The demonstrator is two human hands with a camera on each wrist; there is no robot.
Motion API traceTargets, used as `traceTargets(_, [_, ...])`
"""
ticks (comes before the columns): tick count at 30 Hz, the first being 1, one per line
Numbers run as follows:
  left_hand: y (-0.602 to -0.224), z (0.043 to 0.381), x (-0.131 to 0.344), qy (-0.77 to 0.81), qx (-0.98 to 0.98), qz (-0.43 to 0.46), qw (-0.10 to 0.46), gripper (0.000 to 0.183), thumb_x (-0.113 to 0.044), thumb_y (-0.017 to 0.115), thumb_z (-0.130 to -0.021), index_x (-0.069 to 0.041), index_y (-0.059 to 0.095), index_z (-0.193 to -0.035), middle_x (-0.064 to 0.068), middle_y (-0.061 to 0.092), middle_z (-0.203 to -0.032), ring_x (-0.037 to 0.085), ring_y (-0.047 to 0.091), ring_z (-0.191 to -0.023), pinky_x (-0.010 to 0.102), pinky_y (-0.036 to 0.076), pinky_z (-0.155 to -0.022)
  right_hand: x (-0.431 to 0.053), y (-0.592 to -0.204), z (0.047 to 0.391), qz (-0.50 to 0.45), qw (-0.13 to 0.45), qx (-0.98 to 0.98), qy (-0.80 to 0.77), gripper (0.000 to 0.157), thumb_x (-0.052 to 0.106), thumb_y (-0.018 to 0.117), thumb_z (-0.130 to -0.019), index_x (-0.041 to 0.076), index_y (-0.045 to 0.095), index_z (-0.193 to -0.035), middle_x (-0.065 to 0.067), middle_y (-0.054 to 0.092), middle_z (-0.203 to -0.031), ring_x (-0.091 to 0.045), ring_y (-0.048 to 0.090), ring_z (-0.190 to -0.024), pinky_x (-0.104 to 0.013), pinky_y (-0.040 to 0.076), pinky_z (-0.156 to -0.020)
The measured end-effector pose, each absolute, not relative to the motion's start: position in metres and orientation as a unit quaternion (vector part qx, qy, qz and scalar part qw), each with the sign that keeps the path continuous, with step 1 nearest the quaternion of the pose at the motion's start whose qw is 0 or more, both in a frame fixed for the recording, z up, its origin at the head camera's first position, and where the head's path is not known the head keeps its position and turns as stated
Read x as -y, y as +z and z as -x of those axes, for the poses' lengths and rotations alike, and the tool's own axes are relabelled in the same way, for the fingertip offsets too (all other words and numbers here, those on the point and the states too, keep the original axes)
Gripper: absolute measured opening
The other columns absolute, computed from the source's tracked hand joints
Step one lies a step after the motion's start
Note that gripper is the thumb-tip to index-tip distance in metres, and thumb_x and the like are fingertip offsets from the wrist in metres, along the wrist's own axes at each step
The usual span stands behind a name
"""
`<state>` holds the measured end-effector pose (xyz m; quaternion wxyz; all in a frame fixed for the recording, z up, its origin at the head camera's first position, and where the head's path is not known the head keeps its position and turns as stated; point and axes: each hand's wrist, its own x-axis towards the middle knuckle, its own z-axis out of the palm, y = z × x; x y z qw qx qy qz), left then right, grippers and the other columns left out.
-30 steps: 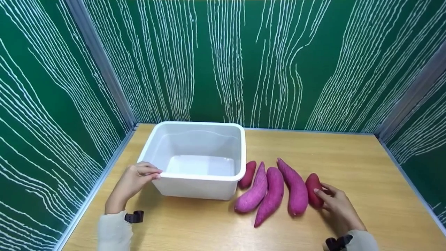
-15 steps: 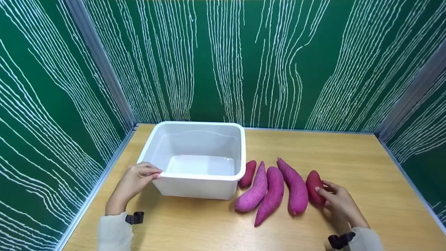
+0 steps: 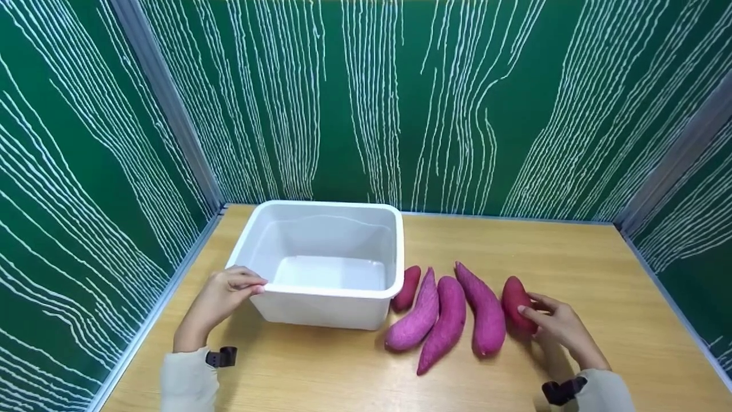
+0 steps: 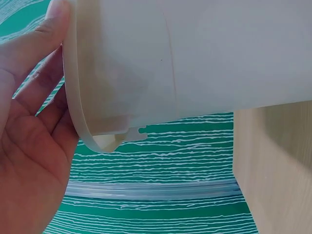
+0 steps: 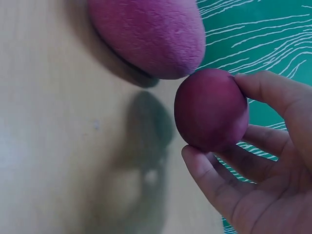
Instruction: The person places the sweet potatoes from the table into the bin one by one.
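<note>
My left hand (image 3: 218,300) pinches the near left corner of the rim of a white plastic tub (image 3: 326,309). In the left wrist view, thumb and fingers lie on either side of that rim (image 4: 72,73). At the right, my right hand (image 3: 563,329) holds a small dark red sweet potato (image 3: 517,303) between thumb and fingers. The right wrist view shows it end-on, its shadow falling apart from it on the table. Just left of it lies a long purple sweet potato (image 3: 486,315). Two more purple ones, a middle one (image 3: 446,326) and a paler one (image 3: 414,323), lie further left.
Another small red sweet potato (image 3: 406,289) lies against the tub's right side, partly hidden by it. Everything stands on a wooden table (image 3: 600,274). Green walls (image 3: 331,103) with white wavy lines enclose its back and sides.
My right hand has shifted slightly to the right, and the red sweet potato's far end has moved a little away from me. The left hand and the tub keep their places.
</note>
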<state>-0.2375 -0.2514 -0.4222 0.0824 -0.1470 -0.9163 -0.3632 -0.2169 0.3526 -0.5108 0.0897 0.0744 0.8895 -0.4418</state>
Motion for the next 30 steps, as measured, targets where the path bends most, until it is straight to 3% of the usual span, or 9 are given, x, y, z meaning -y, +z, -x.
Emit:
traceTargets(8, [-0.423,0.241,0.251,-0.36,0.912,0.17,0.097,0.015,-0.009,0.074,-0.082,-0.012,0.078,-0.095,0.0,0.071,-0.094,0.019,0.062,-0.093,0.035,0.055,-0.084,-0.352,-0.496,0.22,-0.046,0.077,-0.889,-0.448,0.075,0.043,0.06,-0.093,-0.004,0.034,-0.145,-0.031,0.045,-0.138,-0.04,0.052,-0.121,-0.022,0.052,-0.077])
traceTargets(15, [-0.423,0.244,0.246,-0.363,0.906,0.187,0.109,0.014,-0.005,0.074,-0.081,-0.01,0.078,-0.093,0.001,0.07,-0.094,0.02,0.062,-0.093,0.034,0.055,-0.083,-0.353,-0.483,0.226,-0.031,0.066,-0.9,-0.43,0.074,0.045,0.062,-0.092,0.0,0.037,-0.145,-0.029,0.046,-0.139,-0.04,0.054,-0.119,-0.032,0.05,-0.085])
traceTargets(25, [-0.423,0.249,0.242,-0.361,0.904,0.199,0.112,0.013,-0.004,0.074,-0.081,-0.009,0.078,-0.093,-0.001,0.07,-0.091,0.018,0.063,-0.09,0.033,0.056,-0.081,-0.351,-0.469,0.233,0.006,0.049,-0.907,-0.419,0.069,0.041,0.065,-0.09,0.002,0.044,-0.142,-0.026,0.051,-0.137,-0.034,0.058,-0.111,-0.025,0.05,-0.076])
traceTargets(30, [-0.423,0.249,0.243,-0.367,0.905,0.191,0.103,0.014,-0.005,0.073,-0.082,-0.009,0.078,-0.095,0.0,0.07,-0.092,0.018,0.063,-0.091,0.031,0.055,-0.082,-0.345,-0.46,0.238,0.01,0.056,-0.907,-0.417,0.07,0.043,0.065,-0.09,0.002,0.043,-0.143,-0.026,0.052,-0.135,-0.034,0.057,-0.112,-0.03,0.051,-0.079])
